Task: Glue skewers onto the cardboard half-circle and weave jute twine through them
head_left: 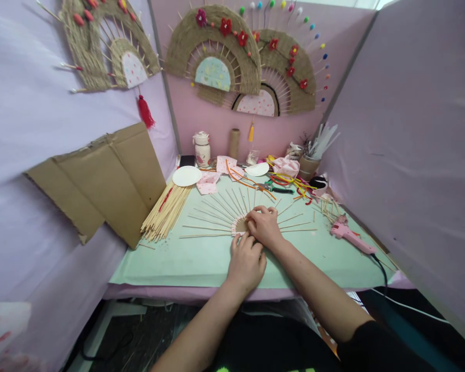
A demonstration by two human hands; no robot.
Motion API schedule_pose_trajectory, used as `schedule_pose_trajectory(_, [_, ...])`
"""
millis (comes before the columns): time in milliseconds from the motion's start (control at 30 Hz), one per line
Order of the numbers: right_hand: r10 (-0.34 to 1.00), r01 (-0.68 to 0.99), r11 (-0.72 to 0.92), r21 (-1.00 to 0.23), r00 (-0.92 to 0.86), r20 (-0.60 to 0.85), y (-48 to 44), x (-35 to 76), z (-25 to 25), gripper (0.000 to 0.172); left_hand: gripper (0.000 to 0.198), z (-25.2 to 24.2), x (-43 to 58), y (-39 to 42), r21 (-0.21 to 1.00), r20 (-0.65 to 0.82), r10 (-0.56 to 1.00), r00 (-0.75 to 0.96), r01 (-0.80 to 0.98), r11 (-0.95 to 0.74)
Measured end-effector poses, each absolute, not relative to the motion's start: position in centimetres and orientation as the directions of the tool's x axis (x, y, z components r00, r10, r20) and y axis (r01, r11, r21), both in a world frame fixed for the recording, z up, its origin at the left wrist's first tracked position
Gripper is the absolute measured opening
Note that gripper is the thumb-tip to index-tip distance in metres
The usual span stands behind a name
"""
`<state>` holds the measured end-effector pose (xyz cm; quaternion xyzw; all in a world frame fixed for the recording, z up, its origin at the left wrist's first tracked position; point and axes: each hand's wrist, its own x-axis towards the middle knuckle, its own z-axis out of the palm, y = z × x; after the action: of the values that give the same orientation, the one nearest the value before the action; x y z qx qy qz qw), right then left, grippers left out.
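Observation:
A half-round cardboard fan base (241,225) with a pink-and-white rim lies flat on the table, and thin bamboo sticks (211,218) spread out from it like rays. My right hand (264,227) rests over the right part of the base, its bent fingers pressed onto the cardboard. At the lower straight edge, my left hand (246,261) has its curled fingertips against the base. Both hands hide part of the cardboard, and whatever is under the fingertips cannot be seen.
A bundle of bamboo sticks (166,213) lies left, beneath a white disc (186,176). Folded cardboard (101,181) leans there. A pink glue gun (352,237) with a cord lies right. Pliers (275,189), pipe cleaners (236,174) and a bottle (202,150) are behind. Finished fans (213,46) hang above.

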<state>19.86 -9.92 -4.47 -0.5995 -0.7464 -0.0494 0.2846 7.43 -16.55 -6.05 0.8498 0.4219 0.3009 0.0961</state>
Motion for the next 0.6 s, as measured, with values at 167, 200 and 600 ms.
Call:
schedule_pose_trajectory(167, [0.882, 0.939, 0.251, -0.234, -0.122, 0.454, -9.97, 19.79, -4.26, 0.016, 0.011, -6.01, 7.41, -16.52, 0.423, 0.435, 0.772, 0.464, 0.652, -0.63])
schedule_pose_trajectory(200, [0.883, 0.94, 0.25, -0.231, -0.124, 0.452, -9.96, 19.79, -4.25, 0.017, 0.011, -5.99, 7.41, -16.53, 0.424, 0.434, 0.772, 0.464, 0.651, -0.63])
schedule_pose_trajectory(600, [0.839, 0.908, 0.274, -0.317, -0.065, 0.54, -10.12, 20.04, -4.19, 0.023, 0.011, -5.96, 7.33, -16.52, 0.436, 0.455, 0.765, 0.456, 0.635, -0.638])
